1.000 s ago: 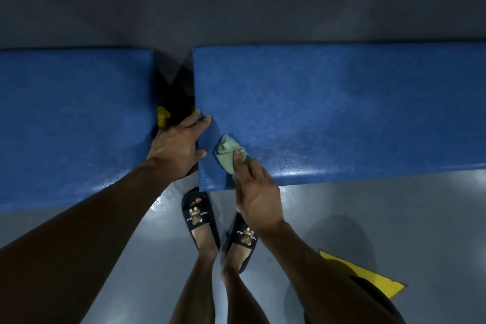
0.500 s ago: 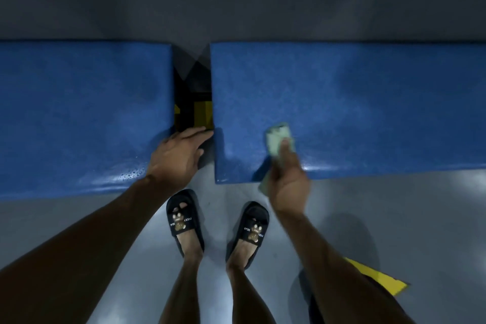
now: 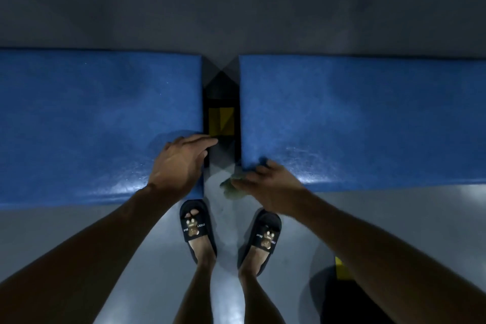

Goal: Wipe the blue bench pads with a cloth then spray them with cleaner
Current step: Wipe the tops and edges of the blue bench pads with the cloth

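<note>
Pale green cloth [image 3: 232, 187], bunched, sits at the near left corner of the right blue pad [image 3: 363, 118], hanging off the pad's front edge over the gap between the two pads. Right hand [image 3: 268, 187] grasps it, fingers curled round the fabric, knuckles against that corner; part of the cloth is blurred and hidden under the fingers. Wet-looking sheen on the pad surface just beside the hand.

Left blue pad [image 3: 100, 123] lies level with the right one, apart from it by a narrow dark gap. Left hand [image 3: 181, 163] rests flat on the near right corner of this pad, fingers straight, released, fingertips reaching over the edge into the gap. Shiny patch along this pad's front edge too.

In the gap: dark frame with a yellow block [image 3: 221, 120] set low between the pads.

Below, two feet in black slides [image 3: 197, 229] with a bear motif stand on the grey floor [image 3: 79, 231], toes near the pads' front edge. A yellow patch [image 3: 339, 268] shows near the right forearm.
</note>
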A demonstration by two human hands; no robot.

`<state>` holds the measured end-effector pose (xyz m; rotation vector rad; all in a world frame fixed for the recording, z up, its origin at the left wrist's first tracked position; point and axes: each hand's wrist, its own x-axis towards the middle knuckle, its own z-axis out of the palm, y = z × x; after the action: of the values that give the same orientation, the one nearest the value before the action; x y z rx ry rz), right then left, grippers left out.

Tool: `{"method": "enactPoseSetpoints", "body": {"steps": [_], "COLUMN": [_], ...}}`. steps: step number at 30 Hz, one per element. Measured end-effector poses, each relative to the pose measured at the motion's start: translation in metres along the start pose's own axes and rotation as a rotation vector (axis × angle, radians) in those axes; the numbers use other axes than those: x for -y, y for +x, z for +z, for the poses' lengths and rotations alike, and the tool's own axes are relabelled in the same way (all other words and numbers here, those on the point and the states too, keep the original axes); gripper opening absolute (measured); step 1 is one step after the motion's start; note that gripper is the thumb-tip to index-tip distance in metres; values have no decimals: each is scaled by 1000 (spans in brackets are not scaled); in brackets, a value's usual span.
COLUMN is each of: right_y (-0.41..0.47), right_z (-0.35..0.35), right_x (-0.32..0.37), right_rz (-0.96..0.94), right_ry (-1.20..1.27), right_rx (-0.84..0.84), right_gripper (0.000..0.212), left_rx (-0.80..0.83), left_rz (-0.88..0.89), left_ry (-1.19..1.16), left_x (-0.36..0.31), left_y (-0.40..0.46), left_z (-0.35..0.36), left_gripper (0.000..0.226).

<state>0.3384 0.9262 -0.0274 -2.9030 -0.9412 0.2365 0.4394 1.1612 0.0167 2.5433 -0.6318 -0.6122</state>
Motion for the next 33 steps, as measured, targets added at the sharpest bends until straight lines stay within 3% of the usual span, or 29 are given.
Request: {"method": "enactPoseSetpoints", "body": {"steps": [3,7,12,17,21,25,30,33], "right_y": [51,73,-12,15,84,105,9,-14], "right_z": [-13,-20,-1,-2,-19,-17,-10,-16], "right_x": [-40,-40,46,0,-62,-57,37,37], "right_rz": [195,491,356,181,380,626,525,415], "right_ry": [-103,-70,126,43,-80,-47,107,29], "right_rx": [18,-70,40,117,24,-45,4,71], "right_gripper": [73,58,56,68,74,75,66,66], "left_rx": [-28,-63,-65,-68,-65,-94,-118,-119], "left_rz": [31,38,21,26,32,49,81,83], "left_ry": [-10,-27,-76,-94,-63,-69,-104,-120], "left_x": [4,6,13,17,21,20,22,23], "left_y": [1,-1,5,15,20,26,31,33], "left_z": [-1,-1,2,5,10,8,4,4], "left_gripper": [42,39,39,40,39,39,37,37]}}
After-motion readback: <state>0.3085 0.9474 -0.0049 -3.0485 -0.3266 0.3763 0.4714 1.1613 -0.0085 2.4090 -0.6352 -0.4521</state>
